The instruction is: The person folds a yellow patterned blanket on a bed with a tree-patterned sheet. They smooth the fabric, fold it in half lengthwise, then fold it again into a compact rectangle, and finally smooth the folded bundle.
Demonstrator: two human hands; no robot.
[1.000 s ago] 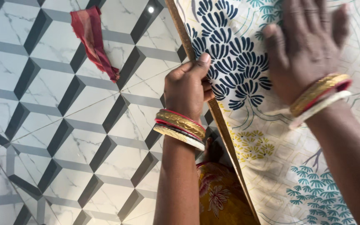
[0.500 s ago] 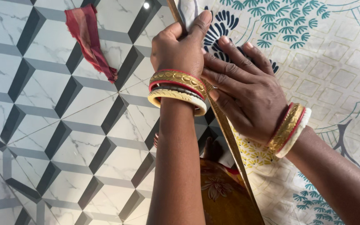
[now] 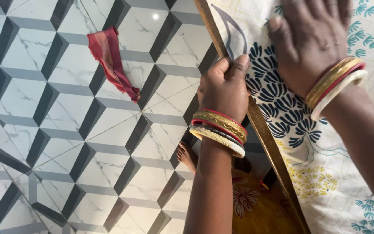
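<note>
Floor (image 3: 66, 130): glossy marble-look tiles in white, grey and black, laid in a cube pattern, filling the left two thirds of the frame; a small bright light reflection sits at upper centre. Red cloth (image 3: 111, 65): crumpled strip lying on the tiles in the upper left, well apart from both hands. Wooden edge (image 3: 265, 134): narrow brown board rim running diagonally from top centre to the lower right, dividing floor from fabric. Printed sheet (image 3: 325, 173): cream fabric with dark blue fan-shaped leaves, teal sprigs, yellow flower clusters and a faint lattice, spread flat over the raised surface on the right side of the frame. Left hand (image 3: 224, 89): at centre, fingers curled over the wooden edge, thumb pressed on the sheet's border, pinching fabric against the rim; red, gold and white bangles (image 3: 218, 130) at the wrist. Right hand (image 3: 310, 41): upper right, open and flat, palm down on the sheet, grasping nothing; matching bangles at its wrist. Bare foot (image 3: 187, 157): on the tiles below the left forearm. Yellow floral garment (image 3: 252, 208): bottom centre, beside the wooden edge.
</note>
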